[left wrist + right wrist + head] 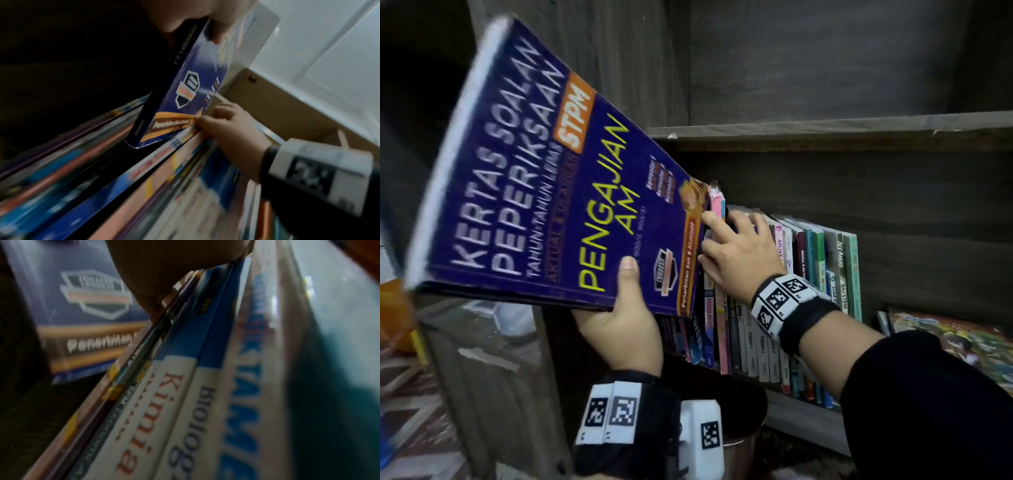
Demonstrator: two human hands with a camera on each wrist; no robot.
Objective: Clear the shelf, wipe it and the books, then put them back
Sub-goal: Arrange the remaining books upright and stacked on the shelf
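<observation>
Book [544, 178] tilted, spine down, long axis toward shelf [825, 132]; left hand [625, 318] gripping

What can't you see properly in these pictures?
- Left hand fingers: head view, hidden beneath the big blue book.
- Right hand fingertips: head view, tucked behind the row of books.
- Most spine titles: left wrist view, motion blur.
- Shelf board under the books: covered everywhere.

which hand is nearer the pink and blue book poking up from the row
Right. The right hand has its fingertips on the pink and blue book atop the shelf row. The left hand sits lower, off to the left, gripping the big blue exam book.
</observation>
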